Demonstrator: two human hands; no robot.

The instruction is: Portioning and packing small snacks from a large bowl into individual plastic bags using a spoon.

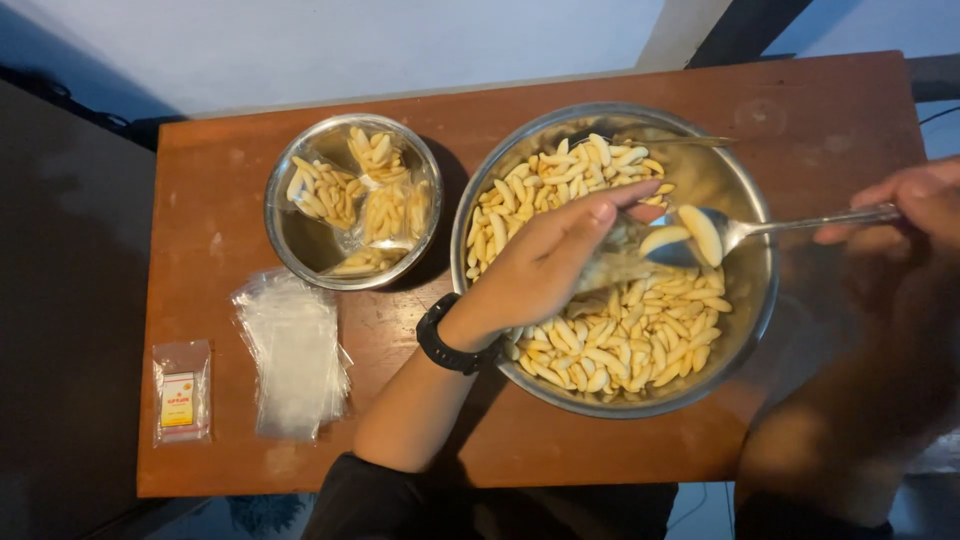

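While the left hand (545,265) pinches a small clear bag (610,262) over the big bowl (480,215) of pale snack sticks (625,335), the right hand (915,205) at 3 o'clock grips a loaded spoon (720,232). At 10 o'clock: small bowl (285,250) of filled packets (365,195). At 8 o'clock: empty bags (292,350) on the table (820,110).

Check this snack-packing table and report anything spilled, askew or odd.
Nothing stands out. The pale finger-shaped snacks stay inside the large steel bowl, the filled clear bags sit in the small steel bowl, and the stack of empty plastic bags lies beside it. None shows on the brown wooden table.
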